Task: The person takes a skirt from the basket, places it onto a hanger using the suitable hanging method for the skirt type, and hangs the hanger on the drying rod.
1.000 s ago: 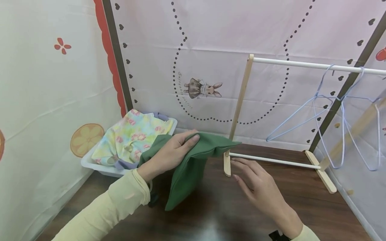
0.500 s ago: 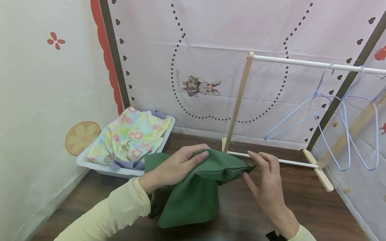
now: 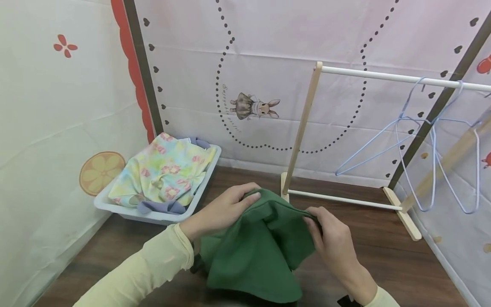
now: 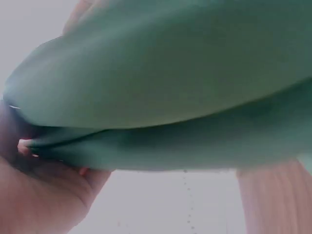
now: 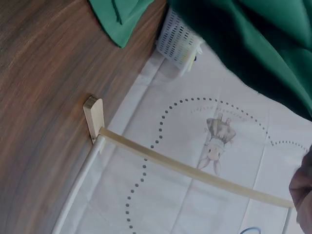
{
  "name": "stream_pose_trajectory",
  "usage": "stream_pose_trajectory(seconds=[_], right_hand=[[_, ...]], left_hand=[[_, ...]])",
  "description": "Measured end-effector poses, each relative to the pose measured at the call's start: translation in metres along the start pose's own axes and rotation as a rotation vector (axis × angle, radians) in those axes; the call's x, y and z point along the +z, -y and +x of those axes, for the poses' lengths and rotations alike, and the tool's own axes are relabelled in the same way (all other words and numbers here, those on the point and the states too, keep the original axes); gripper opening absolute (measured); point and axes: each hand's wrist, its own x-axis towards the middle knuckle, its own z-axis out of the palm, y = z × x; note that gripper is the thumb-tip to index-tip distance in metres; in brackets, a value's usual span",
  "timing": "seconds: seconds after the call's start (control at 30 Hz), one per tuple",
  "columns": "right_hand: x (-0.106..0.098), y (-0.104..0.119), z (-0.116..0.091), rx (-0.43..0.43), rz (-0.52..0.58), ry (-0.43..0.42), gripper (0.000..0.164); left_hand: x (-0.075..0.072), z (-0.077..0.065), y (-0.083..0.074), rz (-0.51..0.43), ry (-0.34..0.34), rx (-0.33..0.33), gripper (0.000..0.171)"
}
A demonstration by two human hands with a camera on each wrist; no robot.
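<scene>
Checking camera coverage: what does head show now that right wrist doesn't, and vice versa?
Head only: both grips on the plain green cloth, left hand and right hand; the pale yellow left sleeve; the round orange-slice print.

Right wrist only: the white plastic basket's perforated side.

Both: the cloth, the basket, the dark brown wood-grain surface, the rack's slim pale wooden post, the skirted rabbit print. Part of a hand edges into right wrist too; can't tell which.

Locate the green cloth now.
In the head view, the green cloth is at the lower centre, gripped by the left hand and the right hand, right of the white basket and nearer the camera than the clothes rack.
</scene>
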Motion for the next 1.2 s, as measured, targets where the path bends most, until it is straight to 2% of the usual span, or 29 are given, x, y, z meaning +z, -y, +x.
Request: stream_pose_trajectory(seconds=[0.1,0.2,0.37,0.47,0.57,0.67,0.9,1.1,1.2], right_hand=[[0.003,0.005,0.0,0.026,-0.034,0.021,0.034],[0.006,0.009,0.001,0.069,-0.061,0.07,0.03],[0.008,0.01,0.0,0.136,-0.087,0.148,0.01],[0.009,0.01,0.0,0.145,-0.085,0.164,0.011],[0.009,0.011,0.0,0.14,-0.08,0.165,0.011],[0.008,0.011,0.001,0.131,-0.08,0.154,0.01],[0.001,0.01,0.004,0.114,-0.089,0.132,0.01],[-0.008,0.008,0.009,0.108,-0.094,0.12,0.01],[-0.013,0.006,0.011,0.117,-0.103,0.112,0.009]], left_hand=[[0.0,0.001,0.009,0.068,-0.007,-0.083,0.023],[0.003,0.0,0.013,0.132,-0.016,-0.099,0.022],[0.016,0.0,0.011,0.207,-0.042,-0.008,0.027],[0.025,0.001,0.008,0.298,-0.038,0.082,0.032],[0.031,0.001,0.007,0.427,-0.051,0.156,0.023],[0.032,-0.001,0.008,0.503,-0.083,0.173,0.022],[0.024,-0.008,0.013,0.506,-0.16,0.12,0.03],[0.013,-0.012,0.012,0.518,-0.186,0.147,0.031],[0.008,-0.014,0.011,0.544,-0.217,0.128,0.03]])
